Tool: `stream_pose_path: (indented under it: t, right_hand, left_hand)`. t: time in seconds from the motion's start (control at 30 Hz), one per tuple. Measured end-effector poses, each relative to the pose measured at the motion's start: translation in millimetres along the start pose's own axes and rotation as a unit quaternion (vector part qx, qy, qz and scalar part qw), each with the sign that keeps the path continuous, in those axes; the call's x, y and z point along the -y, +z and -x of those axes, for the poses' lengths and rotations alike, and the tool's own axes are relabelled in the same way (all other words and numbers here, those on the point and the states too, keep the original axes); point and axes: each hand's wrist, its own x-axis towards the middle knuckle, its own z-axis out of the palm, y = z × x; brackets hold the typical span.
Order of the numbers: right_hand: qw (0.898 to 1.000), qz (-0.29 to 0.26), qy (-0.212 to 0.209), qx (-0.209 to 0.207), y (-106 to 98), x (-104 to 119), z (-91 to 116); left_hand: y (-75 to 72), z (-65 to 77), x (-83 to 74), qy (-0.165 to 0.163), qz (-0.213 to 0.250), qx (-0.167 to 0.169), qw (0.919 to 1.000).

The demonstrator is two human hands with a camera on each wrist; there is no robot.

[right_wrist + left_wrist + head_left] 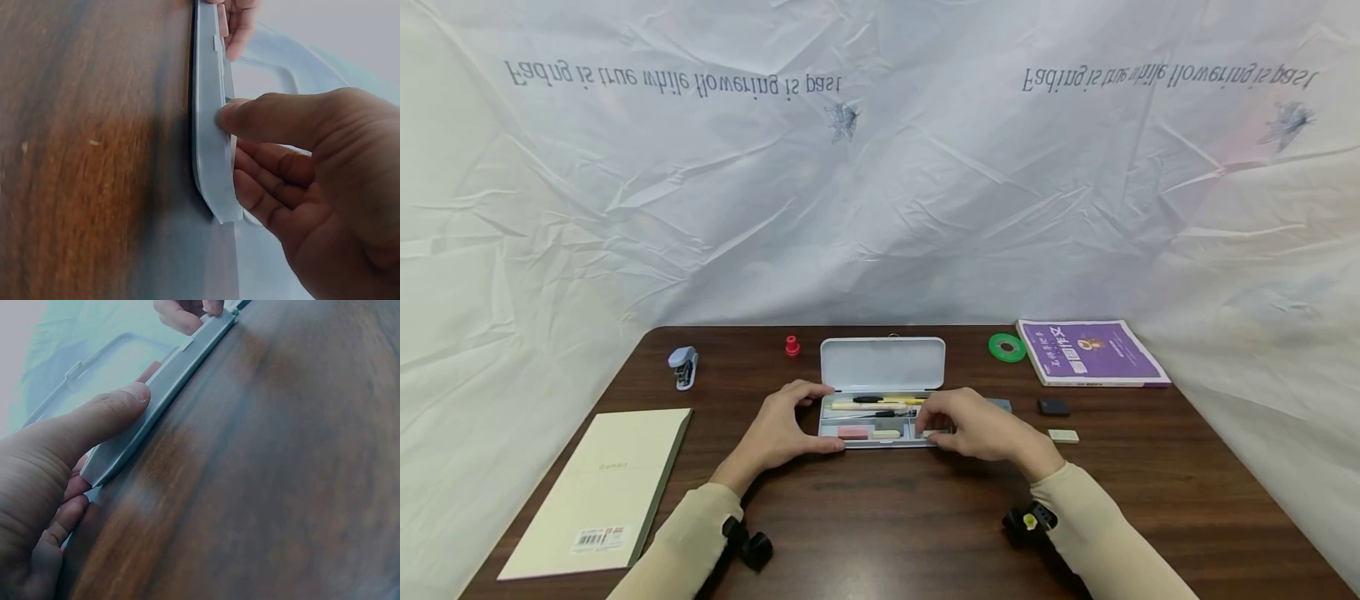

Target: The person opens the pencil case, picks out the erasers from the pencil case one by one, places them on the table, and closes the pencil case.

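Note:
A pale grey pencil case (882, 340) lies with its lid raised at the back. My left hand (784, 427) grips its left end, thumb on the front wall and fingers round the far side. My right hand (977, 423) reaches into the right compartment, its curled fingers and thumb pinching a small whitish eraser (931, 433) largely hidden by them. In the right wrist view, the right thumb (269, 119) lies over the front rim. Several pens (868, 407) fill the long back section. A pink eraser (852, 433) and a cream eraser (886, 434) sit in the front section.
A black block (1053, 407) and a pale eraser (1063, 436) lie to the right. Behind are a green tape roll (1007, 347) and purple book (1086, 350). A red stamp-like piece (792, 346), stapler (683, 367) and cream notebook (602, 487) stand left.

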Motion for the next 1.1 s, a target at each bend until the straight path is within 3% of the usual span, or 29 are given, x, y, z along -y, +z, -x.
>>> stream_pose_path:
  t: [0.27,0.5,0.73,0.97,1.1]
  right_hand:
    - [0.999,-0.013,-0.001,-0.040,0.3,-1.7,-0.3]
    - [0.994,-0.043,-0.016,-0.097,-14.0,-0.6,3.6]
    - [0.986,0.001,-0.013,-0.167,-34.9,-15.7,21.2]
    - [0.984,0.025,0.033,-0.173,-43.6,-35.1,49.4]
    - [0.985,0.025,0.037,-0.167,-39.0,-44.4,59.6]
  left_hand:
    - [0.0,0.9,-0.5,-0.001,-0.003,0.000,1.0000]
    - [-0.8,-0.2,-1.3,0.001,-0.001,0.001,1.0000]
    - [0.1,-0.7,-0.4,-0.005,-0.001,-0.001,1.0000]
    - [1.0,-0.5,0.3,0.005,-0.002,-0.002,1.0000]
    - [0.6,-0.6,0.1,0.000,0.001,-0.002,1.0000]
